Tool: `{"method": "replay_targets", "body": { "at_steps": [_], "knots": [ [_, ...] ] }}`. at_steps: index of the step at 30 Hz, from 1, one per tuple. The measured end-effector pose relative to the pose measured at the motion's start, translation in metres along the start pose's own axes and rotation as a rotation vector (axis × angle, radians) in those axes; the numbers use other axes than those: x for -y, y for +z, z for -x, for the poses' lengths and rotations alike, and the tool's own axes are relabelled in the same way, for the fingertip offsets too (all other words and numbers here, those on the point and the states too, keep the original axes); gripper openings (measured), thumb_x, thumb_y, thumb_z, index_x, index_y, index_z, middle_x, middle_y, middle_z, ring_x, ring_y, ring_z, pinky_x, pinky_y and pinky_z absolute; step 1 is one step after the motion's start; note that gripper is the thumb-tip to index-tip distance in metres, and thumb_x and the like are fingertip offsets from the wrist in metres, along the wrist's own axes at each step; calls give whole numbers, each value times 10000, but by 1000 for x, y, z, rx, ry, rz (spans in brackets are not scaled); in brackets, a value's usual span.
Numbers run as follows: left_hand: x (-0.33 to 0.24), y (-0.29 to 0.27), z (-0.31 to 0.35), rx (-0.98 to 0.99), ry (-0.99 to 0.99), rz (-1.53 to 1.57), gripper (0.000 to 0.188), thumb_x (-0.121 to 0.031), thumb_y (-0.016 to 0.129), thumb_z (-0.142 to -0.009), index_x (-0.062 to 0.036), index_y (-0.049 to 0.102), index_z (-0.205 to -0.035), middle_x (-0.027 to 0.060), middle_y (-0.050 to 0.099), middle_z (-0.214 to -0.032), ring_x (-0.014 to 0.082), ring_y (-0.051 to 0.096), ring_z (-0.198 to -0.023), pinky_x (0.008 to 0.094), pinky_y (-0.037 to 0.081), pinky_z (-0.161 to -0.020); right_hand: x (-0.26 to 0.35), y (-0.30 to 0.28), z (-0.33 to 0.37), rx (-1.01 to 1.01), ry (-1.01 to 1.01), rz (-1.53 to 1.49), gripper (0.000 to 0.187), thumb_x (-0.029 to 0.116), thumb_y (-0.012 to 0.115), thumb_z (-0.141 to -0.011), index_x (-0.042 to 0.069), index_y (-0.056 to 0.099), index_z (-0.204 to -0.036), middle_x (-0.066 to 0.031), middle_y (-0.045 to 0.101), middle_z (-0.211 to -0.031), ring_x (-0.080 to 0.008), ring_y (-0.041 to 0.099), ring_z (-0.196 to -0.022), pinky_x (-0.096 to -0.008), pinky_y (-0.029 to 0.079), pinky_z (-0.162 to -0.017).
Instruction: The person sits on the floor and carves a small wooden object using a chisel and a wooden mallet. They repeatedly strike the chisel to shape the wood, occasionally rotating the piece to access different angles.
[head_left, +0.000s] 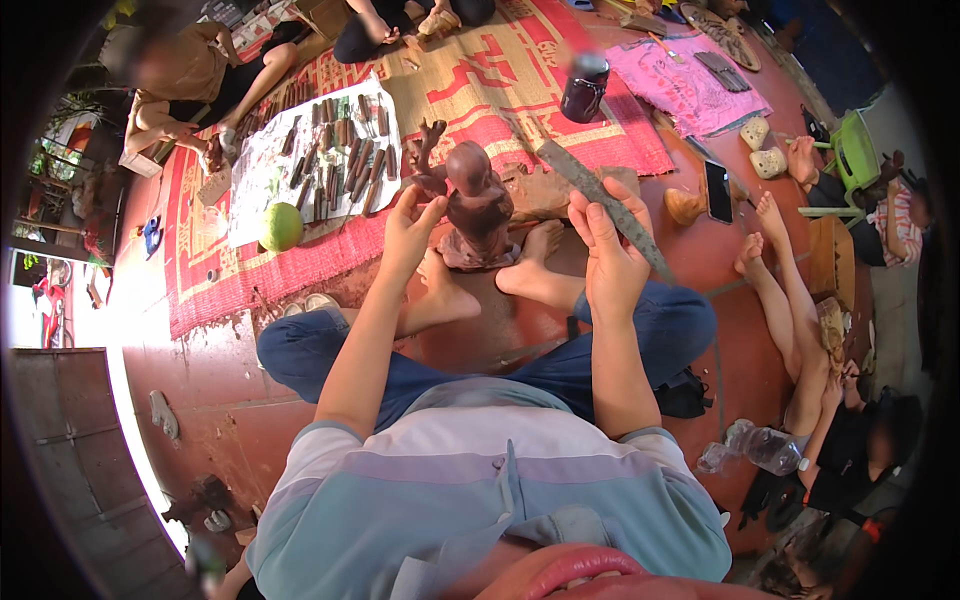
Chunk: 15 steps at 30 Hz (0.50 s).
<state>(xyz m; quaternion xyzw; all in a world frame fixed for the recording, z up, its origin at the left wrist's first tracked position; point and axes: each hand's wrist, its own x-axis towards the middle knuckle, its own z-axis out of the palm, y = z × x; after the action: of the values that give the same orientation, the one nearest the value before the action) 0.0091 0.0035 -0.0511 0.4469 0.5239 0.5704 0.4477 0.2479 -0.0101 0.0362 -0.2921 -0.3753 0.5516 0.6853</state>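
A dark brown carved wooden figure with a round head and a branching piece on its left side stands upright between my bare feet. My left hand is at that branching side, thumb and fingers curled against the wood; the exact contact is partly hidden. In my right hand is a long, flat, grey-green bar, perhaps a file or a sharpening stone. It slants from upper left to lower right, apart from the figure. My thumb and fingers press on its lower half.
Beyond the figure lies a wood block. Many carving tools cover a white sheet on a red mat, near a green round fruit. A dark jar, a phone and plastic bottles stand or lie around. Other people sit nearby.
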Motion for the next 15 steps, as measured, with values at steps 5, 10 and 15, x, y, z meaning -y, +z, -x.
{"method": "replay_targets", "body": {
  "at_steps": [5, 10, 15],
  "knots": [
    [-7, 3, 2, 57, -57, 25, 229, -84, 617, -860, -11, 534, -1061, 18, 617, -887, 56, 558, -759, 199, 443, -658, -13, 5, -11, -6, 6, 10, 264, -1, 563, -867, -45, 486, -1116, -155, 595, -1029, -211, 619, -951, -325, 539, -835],
    [-20, 4, 10, 84, -134, -49, 197, -74, 617, -855, -17, 543, -1029, 21, 615, -879, 59, 564, -763, 212, 452, -665, -21, 11, -20, 7, 20, 7, 282, -17, 574, -855, -49, 482, -1119, -167, 598, -1024, -224, 623, -942, -334, 540, -833],
    [-25, 3, 10, 113, -133, 26, 403, -76, 616, -854, -29, 449, -1218, 59, 579, -1022, 99, 571, -859, 225, 454, -734, -23, 15, -23, 49, -10, 76, 266, -25, 589, -842, -55, 504, -1093, -172, 603, -1015, -232, 632, -920, -334, 542, -823]
  ]
}}
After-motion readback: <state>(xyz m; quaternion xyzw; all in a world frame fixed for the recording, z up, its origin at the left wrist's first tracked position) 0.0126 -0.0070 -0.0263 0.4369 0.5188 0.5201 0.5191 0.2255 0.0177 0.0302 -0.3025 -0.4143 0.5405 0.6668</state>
